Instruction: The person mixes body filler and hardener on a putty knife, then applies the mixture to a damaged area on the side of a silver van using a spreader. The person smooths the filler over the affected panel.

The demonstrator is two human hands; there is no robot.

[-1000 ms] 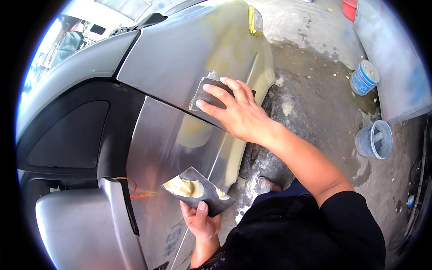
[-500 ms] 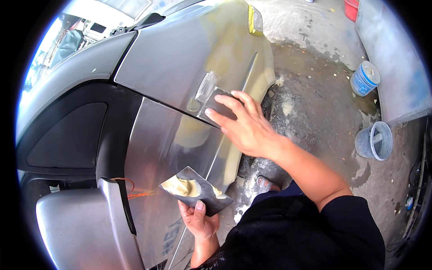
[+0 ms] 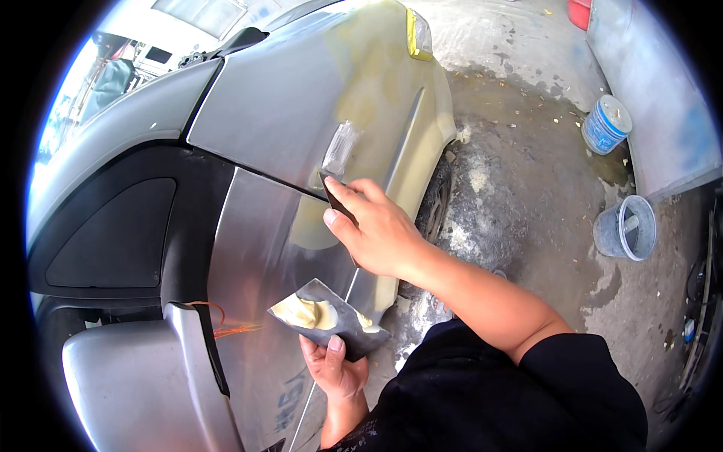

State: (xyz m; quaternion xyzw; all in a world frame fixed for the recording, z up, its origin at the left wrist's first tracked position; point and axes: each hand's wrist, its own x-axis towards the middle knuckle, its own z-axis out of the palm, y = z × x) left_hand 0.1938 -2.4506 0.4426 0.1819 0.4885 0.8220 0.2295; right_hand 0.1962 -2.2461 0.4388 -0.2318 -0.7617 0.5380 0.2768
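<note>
My left hand (image 3: 335, 373) grips a dark square plate (image 3: 350, 335) carrying two blobs of cream filler (image 3: 307, 312), above the car's bare metal door (image 3: 248, 377). My right hand (image 3: 373, 230) is closed on a thin dark spreader blade (image 3: 330, 188), seen nearly edge-on by the seam between door and fender (image 3: 271, 98). Just above the blade, a pale streaky patch (image 3: 339, 147) lies on the fender, among yellowish sanded areas. Whether the blade touches the panel is unclear.
A silver mirror (image 3: 143, 384) juts out at lower left, with loose orange wires beside it. On the wet concrete floor (image 3: 520, 226) at right stand a blue-banded bucket (image 3: 606, 124) and a clear bucket (image 3: 624, 227), beside a grey panel (image 3: 648, 113). A red container (image 3: 578, 13) is behind.
My right hand has moved down, off the pale patch, and turned, so the blade went from flat to nearly edge-on and more of the patch shows. My left hand is nearly still.
</note>
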